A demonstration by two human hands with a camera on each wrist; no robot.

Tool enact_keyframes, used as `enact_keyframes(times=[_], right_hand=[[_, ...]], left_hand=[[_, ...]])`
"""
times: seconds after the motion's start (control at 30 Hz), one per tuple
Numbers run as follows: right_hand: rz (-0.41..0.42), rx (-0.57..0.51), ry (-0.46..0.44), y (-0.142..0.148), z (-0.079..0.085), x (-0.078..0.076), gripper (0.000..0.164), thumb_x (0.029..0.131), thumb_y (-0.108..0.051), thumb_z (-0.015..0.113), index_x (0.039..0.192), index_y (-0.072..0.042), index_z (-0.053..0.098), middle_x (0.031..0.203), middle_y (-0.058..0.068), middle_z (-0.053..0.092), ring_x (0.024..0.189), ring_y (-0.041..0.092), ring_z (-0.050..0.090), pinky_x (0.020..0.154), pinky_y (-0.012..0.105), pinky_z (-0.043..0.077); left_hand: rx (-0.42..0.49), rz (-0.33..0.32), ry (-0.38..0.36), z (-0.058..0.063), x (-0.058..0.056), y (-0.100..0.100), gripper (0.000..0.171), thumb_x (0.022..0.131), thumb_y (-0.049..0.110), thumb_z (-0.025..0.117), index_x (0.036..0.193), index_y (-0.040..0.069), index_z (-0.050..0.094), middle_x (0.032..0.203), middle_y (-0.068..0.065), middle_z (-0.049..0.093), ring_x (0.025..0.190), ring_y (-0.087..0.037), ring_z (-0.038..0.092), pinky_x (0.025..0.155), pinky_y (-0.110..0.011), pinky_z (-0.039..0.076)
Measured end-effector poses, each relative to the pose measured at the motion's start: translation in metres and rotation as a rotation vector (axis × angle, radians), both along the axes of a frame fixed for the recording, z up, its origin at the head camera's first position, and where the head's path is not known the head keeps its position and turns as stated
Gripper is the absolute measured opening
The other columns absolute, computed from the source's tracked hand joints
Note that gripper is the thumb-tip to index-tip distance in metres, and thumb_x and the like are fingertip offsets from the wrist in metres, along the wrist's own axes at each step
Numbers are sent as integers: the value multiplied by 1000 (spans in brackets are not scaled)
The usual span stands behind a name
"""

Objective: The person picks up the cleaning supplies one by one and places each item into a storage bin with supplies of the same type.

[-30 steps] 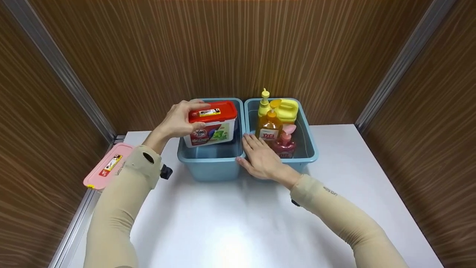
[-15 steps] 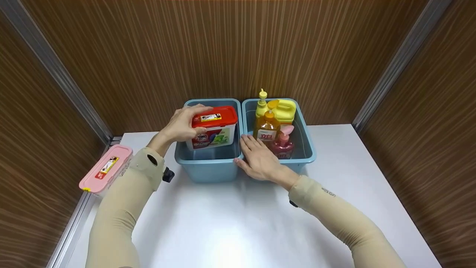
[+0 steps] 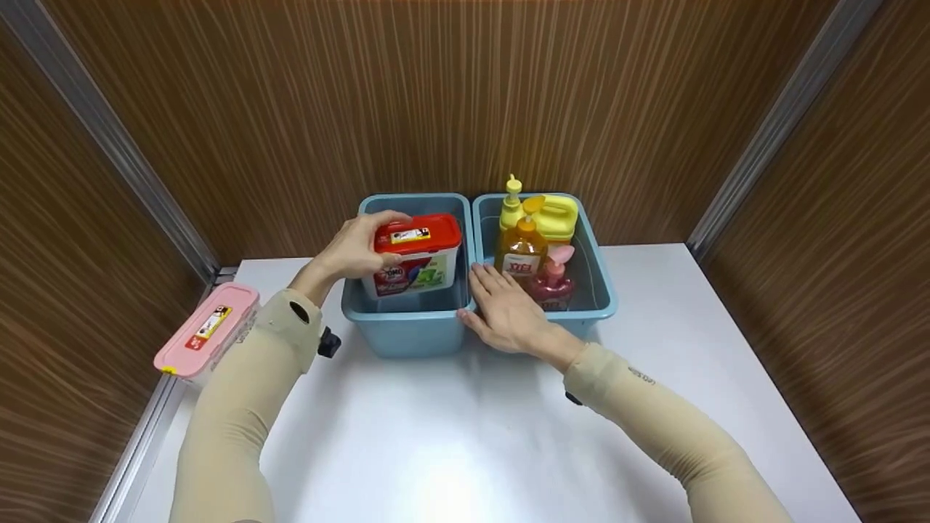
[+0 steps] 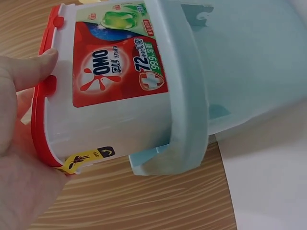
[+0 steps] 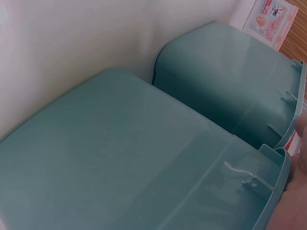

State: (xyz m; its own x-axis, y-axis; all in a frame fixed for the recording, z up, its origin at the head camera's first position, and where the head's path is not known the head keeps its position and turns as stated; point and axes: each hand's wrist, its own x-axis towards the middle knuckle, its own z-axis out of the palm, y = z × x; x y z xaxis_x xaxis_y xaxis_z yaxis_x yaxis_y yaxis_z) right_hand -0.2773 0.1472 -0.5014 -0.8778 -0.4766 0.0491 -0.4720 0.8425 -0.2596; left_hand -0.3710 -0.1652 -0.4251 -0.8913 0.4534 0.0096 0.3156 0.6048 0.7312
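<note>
My left hand (image 3: 354, 248) grips a white laundry pod box (image 3: 414, 274) by its red lid, thumb on the front edge and fingers over the top. The box's lower part is inside the left blue bin (image 3: 407, 316); whether it touches the bottom is hidden. In the left wrist view, the OMO label (image 4: 117, 60) faces the camera. My right hand (image 3: 511, 311) lies with straight fingers on the near inner corner of the right blue bin (image 3: 599, 290), its thumb reaching the left bin's rim. Only part of that hand shows in the right wrist view.
Inside the right bin stand a yellow jug (image 3: 559, 218), a yellow pump bottle (image 3: 511, 211), an orange pump bottle (image 3: 522, 250) and a red pump bottle (image 3: 551, 287). A pink-lidded box (image 3: 207, 330) sits at the table's left edge, beside my left forearm. A wood-grain wall (image 3: 436, 94) rises behind the bins.
My left hand has lowered the red-lidded box further into the left bin. The right hand stays on the rims. The head view has shifted slightly.
</note>
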Motion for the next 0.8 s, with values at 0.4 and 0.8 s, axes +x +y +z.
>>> enact_keyframes(times=[0.4,0.8], right_hand=[[-1,-1,5,1,2,2,88,115,-63,42,177,-2,28,189,15,23,178,39,21,145,58,18],[17,-1,11,0,3,1,87,115,-62,44,177,-3,28,189,16,24,178,39,21,145,58,18]], left_hand=[[15,-2,-21,-3,-4,4,50,96,16,85,144,15,72,176,-13,47,157,-43,46,129,-72,44],[21,-4,-20,-6,-6,5,52,97,16,83,149,13,74,178,-12,47,160,-44,42,130,-72,42]])
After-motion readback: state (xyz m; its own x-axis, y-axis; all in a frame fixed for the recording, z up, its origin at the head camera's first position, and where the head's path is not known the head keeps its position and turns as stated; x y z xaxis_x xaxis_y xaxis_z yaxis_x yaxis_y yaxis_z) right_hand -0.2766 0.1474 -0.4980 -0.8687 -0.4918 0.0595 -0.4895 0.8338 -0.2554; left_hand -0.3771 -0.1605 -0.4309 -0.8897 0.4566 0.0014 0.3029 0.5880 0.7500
